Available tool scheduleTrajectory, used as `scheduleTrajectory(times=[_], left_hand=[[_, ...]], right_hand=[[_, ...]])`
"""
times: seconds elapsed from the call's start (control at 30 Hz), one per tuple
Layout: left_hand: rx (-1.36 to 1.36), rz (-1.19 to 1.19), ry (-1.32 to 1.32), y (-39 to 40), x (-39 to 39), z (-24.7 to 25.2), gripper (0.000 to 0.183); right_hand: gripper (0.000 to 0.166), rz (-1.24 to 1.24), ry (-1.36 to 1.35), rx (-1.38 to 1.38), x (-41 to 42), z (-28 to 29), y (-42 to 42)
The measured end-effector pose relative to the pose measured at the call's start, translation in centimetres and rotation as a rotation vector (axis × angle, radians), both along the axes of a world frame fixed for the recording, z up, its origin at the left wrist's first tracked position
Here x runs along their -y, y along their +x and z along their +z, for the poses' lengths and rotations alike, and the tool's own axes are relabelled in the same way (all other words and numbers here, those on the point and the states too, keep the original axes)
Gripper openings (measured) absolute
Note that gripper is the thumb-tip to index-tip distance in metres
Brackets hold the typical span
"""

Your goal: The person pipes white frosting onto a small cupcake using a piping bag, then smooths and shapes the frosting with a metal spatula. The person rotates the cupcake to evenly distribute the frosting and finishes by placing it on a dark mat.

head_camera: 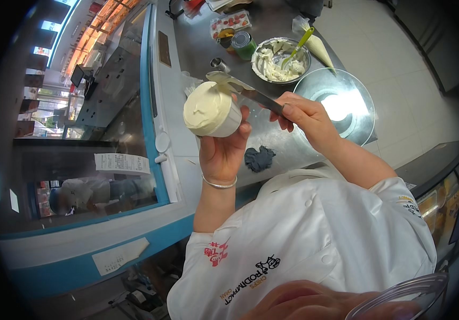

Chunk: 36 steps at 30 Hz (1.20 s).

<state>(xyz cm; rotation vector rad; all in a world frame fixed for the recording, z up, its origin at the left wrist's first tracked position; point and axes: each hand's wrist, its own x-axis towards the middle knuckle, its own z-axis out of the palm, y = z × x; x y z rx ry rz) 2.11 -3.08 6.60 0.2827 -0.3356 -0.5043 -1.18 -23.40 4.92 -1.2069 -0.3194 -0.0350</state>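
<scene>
My left hand (225, 150) grips a small white cup (230, 122) from beneath and its far side, tilted so its top faces left. Pale cream (205, 110) covers that top, with a small ridge in its middle. In my right hand (307, 118) is the dark handle of a metal icing spatula (263, 100). Cream coats the spatula's blade, which lies at the cup's upper rim. Beyond my hands stands a metal bowl (259, 74) of whipped cream (275, 64), a green spatula (302, 40) stuck in it.
A round glass turntable (357, 90) stands right of my right hand, a filled piping bag (319, 50) behind it. A dark cloth (259, 158) lies on the steel table (281, 148). Cans (242, 44), a metal cylinder (219, 64) and a strawberry box (229, 23) sit farther back. A window (133, 120) borders the left.
</scene>
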Motion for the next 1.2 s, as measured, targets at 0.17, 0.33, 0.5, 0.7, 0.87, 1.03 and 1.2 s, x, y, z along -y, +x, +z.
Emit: scheduleTrajectory(times=[0.17, 0.33, 0.5, 0.7, 0.87, 1.03, 1.2], left_hand=[[0.019, 0.085, 0.104, 0.0, 0.0, 0.4, 0.073], [0.011, 0.145, 0.1, -0.1, 0.3, 0.8, 0.072], [-0.013, 0.202, 0.12, -0.2, 0.5, 1.1, 0.074], [0.044, 0.267, 0.164, -0.2, 0.4, 1.3, 0.072], [0.082, 0.371, 0.177, -0.1, 0.5, 1.1, 0.062], [0.06, 0.453, 0.237, 0.3, -0.2, 0.5, 0.059], [-0.052, 0.173, 0.002, 0.8, -1.3, -0.4, 0.058]], right_hand=[[0.027, -0.054, -0.062, 0.029, 0.0, 0.2, -0.3], [0.026, -0.084, -0.116, 0.064, 0.0, 0.4, -0.6], [0.026, -0.105, -0.139, 0.086, -0.1, 0.4, -0.7], [0.025, -0.13, -0.177, 0.116, -0.3, 0.3, -0.6], [0.026, -0.147, -0.163, 0.172, -1.0, -0.3, -0.6], [0.029, -0.104, -0.221, 0.265, -1.8, -0.1, -1.5], [0.03, -0.083, -0.024, -0.05, -0.8, -1.0, -1.2]])
